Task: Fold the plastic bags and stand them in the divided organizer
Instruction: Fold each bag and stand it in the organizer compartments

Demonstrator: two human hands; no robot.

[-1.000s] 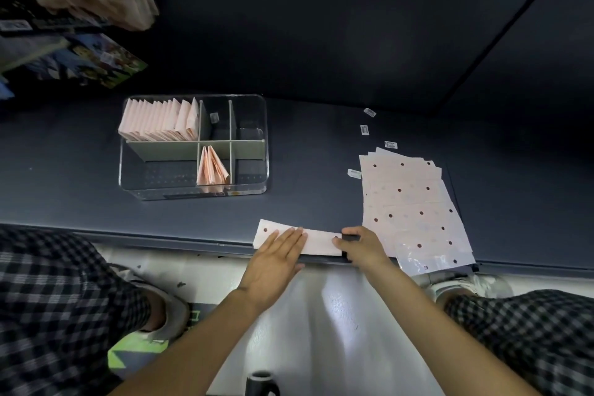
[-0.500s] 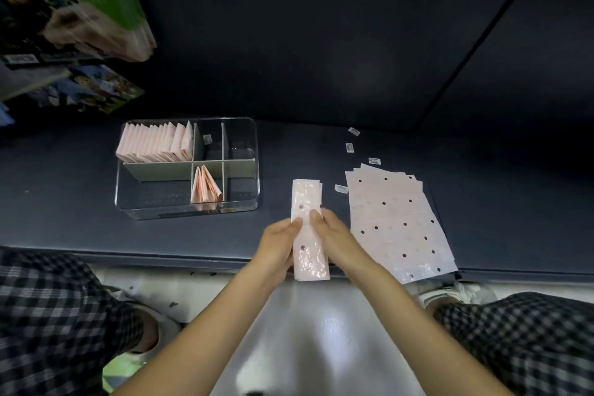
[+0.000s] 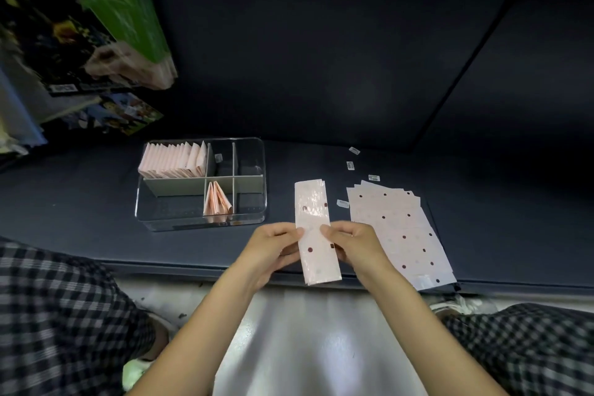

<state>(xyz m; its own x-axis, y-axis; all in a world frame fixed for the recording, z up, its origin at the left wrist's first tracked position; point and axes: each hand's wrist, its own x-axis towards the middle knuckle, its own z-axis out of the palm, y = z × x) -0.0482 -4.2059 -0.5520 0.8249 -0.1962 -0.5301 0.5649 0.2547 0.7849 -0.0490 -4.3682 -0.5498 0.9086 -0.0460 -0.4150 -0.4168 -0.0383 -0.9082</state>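
Head view: dark blue-grey table (image 3: pixel 80 202) against dark wall panels (image 3: pixel 321 42).

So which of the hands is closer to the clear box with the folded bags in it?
Left. The left hand grips the strip's left edge, just below and right of the clear organizer. The right hand grips the strip's far edge, beside the flat bag pile.

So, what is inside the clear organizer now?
The organizer holds a row of folded pink bags standing in the back left compartment and a few more in the front middle one. A small label sits in another. The compartment floors under the bags are covered.
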